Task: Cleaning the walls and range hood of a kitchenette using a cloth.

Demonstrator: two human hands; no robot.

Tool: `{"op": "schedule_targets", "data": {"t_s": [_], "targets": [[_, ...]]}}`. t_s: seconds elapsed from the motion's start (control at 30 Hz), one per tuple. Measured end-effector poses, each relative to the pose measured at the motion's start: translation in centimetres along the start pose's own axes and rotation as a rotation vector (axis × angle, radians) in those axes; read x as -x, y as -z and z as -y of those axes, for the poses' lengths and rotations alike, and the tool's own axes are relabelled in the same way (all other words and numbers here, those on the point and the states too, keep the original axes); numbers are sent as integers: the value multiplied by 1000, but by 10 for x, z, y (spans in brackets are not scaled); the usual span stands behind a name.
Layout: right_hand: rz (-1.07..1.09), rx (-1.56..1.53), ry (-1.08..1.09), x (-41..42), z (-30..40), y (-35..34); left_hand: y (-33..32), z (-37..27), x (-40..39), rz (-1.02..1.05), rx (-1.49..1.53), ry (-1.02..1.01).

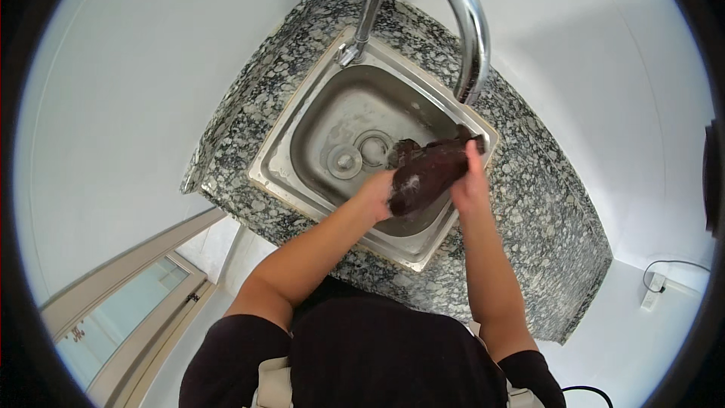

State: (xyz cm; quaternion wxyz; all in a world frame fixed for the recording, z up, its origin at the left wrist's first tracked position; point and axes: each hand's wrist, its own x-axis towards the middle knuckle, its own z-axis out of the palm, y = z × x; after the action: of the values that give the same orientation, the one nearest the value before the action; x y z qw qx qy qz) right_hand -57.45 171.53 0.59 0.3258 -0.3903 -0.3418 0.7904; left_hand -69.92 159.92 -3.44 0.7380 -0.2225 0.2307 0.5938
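A dark reddish-brown cloth (433, 173), with a whitish patch on it, is stretched between my hands above the right part of a stainless steel sink (351, 103). My left hand (378, 192) grips its left end, and the fingers are hidden by the cloth. At the other end my right hand (473, 181) holds the cloth near the sink's right rim, thumb up along its edge. Some blurred folds hang on the far side, over the basin. Left of them are the round drain (374, 147) and a drain strainer (344, 162) on the wet basin floor.
A tall chrome gooseneck faucet (476, 17) arches over the sink, its spout end above the right rear rim. Speckled granite countertop (544, 215) surrounds the sink, with white walls (589, 79) behind. A framed glass panel (136, 300) is at lower left, a power strip (653, 292) at right.
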Motion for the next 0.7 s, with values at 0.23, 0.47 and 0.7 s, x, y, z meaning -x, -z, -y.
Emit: {"op": "schedule_targets", "data": {"t_s": [0.23, 0.47, 0.7], "targets": [[71, -279, -323, 6, -22, -2, 29, 0, 8, 58, -251, 56], [2, 127, 61, 22, -3, -41, 0, -7, 26, 80, -57, 85], [-177, -147, -241, 7, -20, -8, -16, 3, 6, -164, -248, -470]]}}
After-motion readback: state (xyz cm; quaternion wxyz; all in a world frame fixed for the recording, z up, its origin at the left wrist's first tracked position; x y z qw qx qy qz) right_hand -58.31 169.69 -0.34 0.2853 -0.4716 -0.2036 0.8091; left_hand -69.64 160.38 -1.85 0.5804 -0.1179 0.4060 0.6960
